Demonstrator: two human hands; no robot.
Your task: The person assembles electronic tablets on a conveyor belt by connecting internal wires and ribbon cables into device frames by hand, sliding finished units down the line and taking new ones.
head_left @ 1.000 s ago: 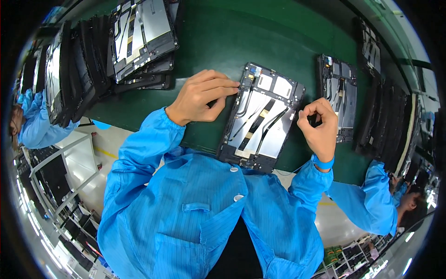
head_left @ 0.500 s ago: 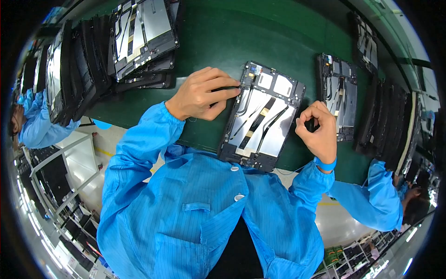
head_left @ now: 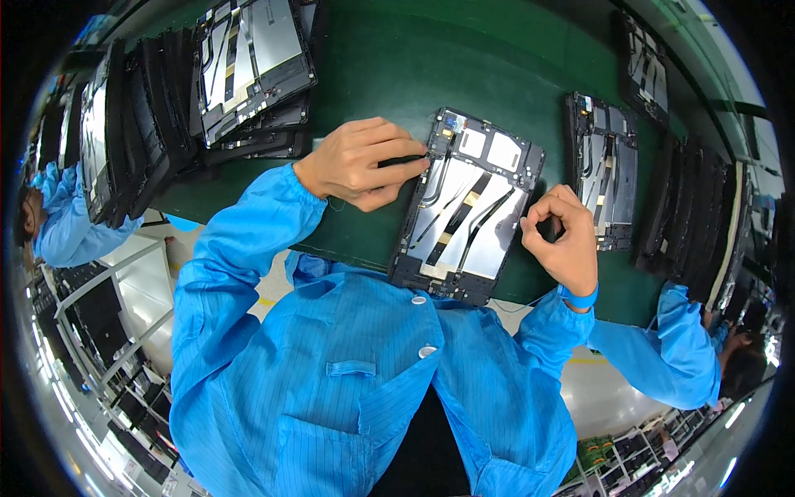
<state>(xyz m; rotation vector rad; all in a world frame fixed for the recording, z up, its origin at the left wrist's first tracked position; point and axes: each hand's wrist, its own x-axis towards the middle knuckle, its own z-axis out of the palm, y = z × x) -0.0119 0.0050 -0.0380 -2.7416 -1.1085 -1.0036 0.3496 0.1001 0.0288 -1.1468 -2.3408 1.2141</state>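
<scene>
An opened tablet lies tilted on the green table in front of me, its inside up: silvery plates, dark flat cables and a black frame. My left hand is closed at its upper left edge, thumb and fingertips pinching the frame there. My right hand is curled beside the tablet's right edge, thumb and forefinger pressed together in a ring. Its fingertips come right up to that edge; whether they touch it, or hold something small, I cannot tell. A blue band circles my right wrist.
Opened tablets are piled at the upper left, beside a row of dark ones on edge. Another stack stands right of my right hand, with upright dark units beyond. Blue-sleeved people are at both sides.
My right hand has shifted slightly left, closer to the tablet's edge. My left forearm has moved a little to the left; its fingertips stay at the frame.
</scene>
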